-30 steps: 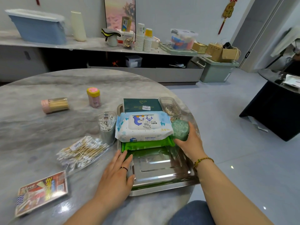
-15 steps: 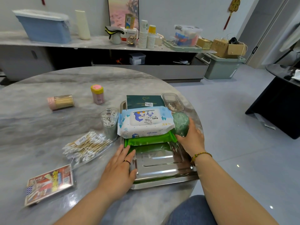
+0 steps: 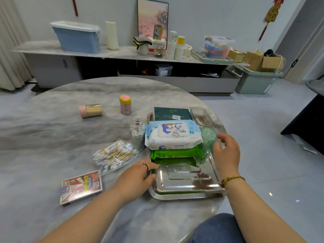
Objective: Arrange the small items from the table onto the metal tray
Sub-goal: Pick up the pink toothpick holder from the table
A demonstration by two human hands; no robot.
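Note:
The metal tray (image 3: 185, 195) lies at the table's near right edge. It carries a white baby-wipes pack (image 3: 173, 135) stacked on a green pack (image 3: 177, 152), a dark green box (image 3: 171, 114), a clear plastic box (image 3: 201, 116) and a translucent green cup (image 3: 207, 139) standing at its right side. My right hand (image 3: 227, 153) hovers just right of the cup, fingers spread and holding nothing. My left hand (image 3: 136, 179) rests flat on the tray's left rim. On the table lie a cotton-swab bag (image 3: 115, 155), a swab jar (image 3: 138, 134), a toothpick holder (image 3: 90, 110), a pink bottle (image 3: 125, 105) and a red packet (image 3: 81, 185).
The round marble table (image 3: 52, 134) ends just right of the tray. My knee in jeans (image 3: 215, 228) is below the near edge. A long shelf (image 3: 122, 53) with bins and cups stands across the room. The tray's near half is bare metal.
My right hand set the green cup upright on the tray's right side and opened off it. My left hand stayed on the tray's left rim.

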